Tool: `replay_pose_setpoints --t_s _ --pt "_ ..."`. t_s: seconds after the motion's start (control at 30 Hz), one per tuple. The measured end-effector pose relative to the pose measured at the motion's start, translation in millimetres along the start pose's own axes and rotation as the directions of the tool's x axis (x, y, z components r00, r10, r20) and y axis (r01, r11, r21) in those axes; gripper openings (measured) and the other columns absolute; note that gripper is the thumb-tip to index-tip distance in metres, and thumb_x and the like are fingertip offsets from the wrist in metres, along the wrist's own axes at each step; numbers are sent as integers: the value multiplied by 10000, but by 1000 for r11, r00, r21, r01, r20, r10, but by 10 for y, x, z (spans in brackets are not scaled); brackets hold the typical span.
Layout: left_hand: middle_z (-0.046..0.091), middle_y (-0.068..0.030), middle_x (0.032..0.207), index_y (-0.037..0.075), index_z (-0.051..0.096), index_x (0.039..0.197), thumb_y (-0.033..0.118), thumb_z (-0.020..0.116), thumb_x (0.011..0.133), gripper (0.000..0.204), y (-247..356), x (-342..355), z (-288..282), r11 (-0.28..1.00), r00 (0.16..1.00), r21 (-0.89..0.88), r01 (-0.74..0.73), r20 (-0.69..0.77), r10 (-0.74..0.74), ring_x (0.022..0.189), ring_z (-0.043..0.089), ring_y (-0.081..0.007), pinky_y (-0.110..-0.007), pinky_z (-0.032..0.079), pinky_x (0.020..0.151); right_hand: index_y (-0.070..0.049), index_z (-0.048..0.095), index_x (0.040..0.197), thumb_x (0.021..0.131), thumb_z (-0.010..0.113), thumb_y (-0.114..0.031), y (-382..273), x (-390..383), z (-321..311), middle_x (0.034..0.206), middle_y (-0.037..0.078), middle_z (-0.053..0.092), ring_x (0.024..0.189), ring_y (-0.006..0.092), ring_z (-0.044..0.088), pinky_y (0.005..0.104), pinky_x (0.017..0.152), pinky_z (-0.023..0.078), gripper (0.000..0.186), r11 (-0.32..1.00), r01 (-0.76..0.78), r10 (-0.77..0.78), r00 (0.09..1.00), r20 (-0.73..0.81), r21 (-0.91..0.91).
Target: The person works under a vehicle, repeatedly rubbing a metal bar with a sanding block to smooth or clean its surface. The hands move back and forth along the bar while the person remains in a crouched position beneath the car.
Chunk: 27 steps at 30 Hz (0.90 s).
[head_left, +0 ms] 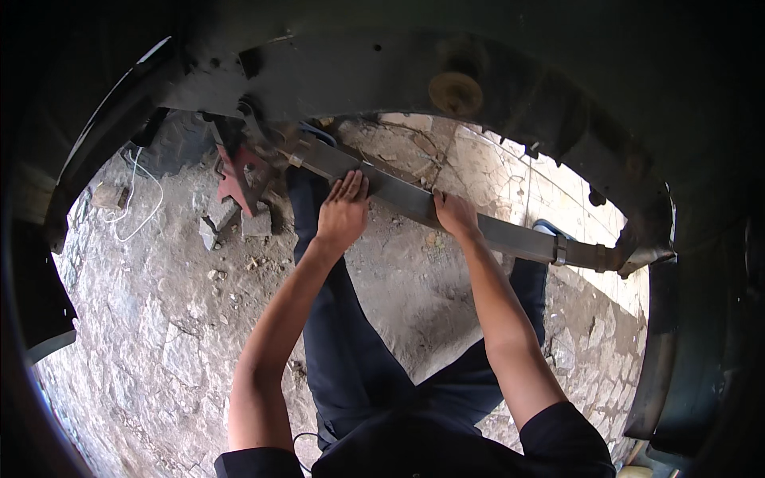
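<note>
1. Leaf spring (414,199) under the vehicle chassis (382,72), long axis upper left to lower right, left end by the red jack stand (243,179).
2. Left hand (344,209) flat on the spring, fingers extended, not clamped.
3. Right hand (454,213) curled over the spring's near edge, just beside the left, nearer mid-span.
4. Both hands touching, neither nearer overall.

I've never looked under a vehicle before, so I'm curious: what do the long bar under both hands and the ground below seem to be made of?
The bar looks like steel: flat grey stacked strips with a dull sheen, banded by a metal clip. Left hand and right hand rest on it. The ground looks like rough, cracked stone or hard-packed earth, dusty and matte; paler tiles lie further off.
</note>
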<state>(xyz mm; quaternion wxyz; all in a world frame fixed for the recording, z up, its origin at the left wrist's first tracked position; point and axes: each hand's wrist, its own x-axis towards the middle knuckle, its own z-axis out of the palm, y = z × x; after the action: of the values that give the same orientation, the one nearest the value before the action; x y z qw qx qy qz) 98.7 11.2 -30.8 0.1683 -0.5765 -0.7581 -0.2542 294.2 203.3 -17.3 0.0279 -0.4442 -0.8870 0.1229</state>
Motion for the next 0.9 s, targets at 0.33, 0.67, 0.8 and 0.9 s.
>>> replay_pose_setpoints --t_s 0.33,0.67,0.8,0.9 --pt "538 -170 1364 -17 563 1282 180 503 943 397 35 243 177 990 998 130 55 -28 -51 1320 468 -283 -433 360 1106 -34 687 1010 992 334 -421 -3 4 11 951 218 695 947 396 651 490 878 483 524 1000 5 -4 999 -42 25" --pt "495 -169 1414 -22 531 1316 190 521 942 430 -64 317 236 973 994 230 26 98 -50 1337 454 -271 -427 364 1102 -47 705 972 996 339 -439 -38 11 -1 950 211 699 956 381 654 485 878 483 536 1000 -7 8 1000 -24 29" --pt "464 -156 1448 -33 513 1335 196 504 953 445 5 293 267 982 992 189 -12 127 -13 1372 410 -265 -423 339 1121 -53 708 982 995 340 -447 29 42 53 932 201 704 926 378 661 479 868 489 539 1000 7 -6 999 -45 16" --pt "464 -140 1451 -19 515 1337 190 495 953 438 51 388 334 967 993 256 6 115 -37 1369 414 -259 -428 335 1122 -56 712 983 994 341 -449 4 55 56 916 196 706 907 375 665 475 861 494 541 1000 -7 8 999 -44 22"
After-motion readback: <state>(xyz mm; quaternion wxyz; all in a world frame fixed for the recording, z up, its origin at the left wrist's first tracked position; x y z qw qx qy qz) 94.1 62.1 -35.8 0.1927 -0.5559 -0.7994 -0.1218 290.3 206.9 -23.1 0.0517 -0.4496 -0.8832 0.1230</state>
